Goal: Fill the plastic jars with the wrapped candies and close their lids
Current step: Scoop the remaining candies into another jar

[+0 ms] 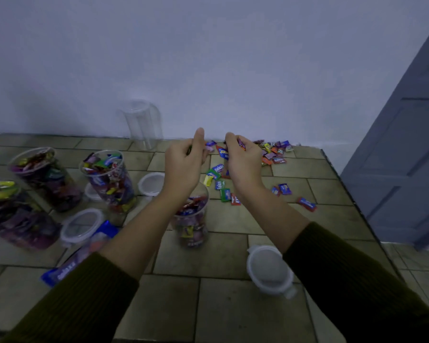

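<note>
Jar (193, 226) stands upright, mouth up; right hand (240, 160) pinches candy (241, 145).

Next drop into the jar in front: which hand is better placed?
Likely left: the left hand has its wrist above the open jar; the right hand, pinching wrapped candies, is off to its right.

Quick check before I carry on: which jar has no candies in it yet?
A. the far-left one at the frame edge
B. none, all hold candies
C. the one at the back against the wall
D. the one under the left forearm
C: the jar by the wall is clear right through, while the jar under the left forearm and the far-left jar are visibly filled.
</note>
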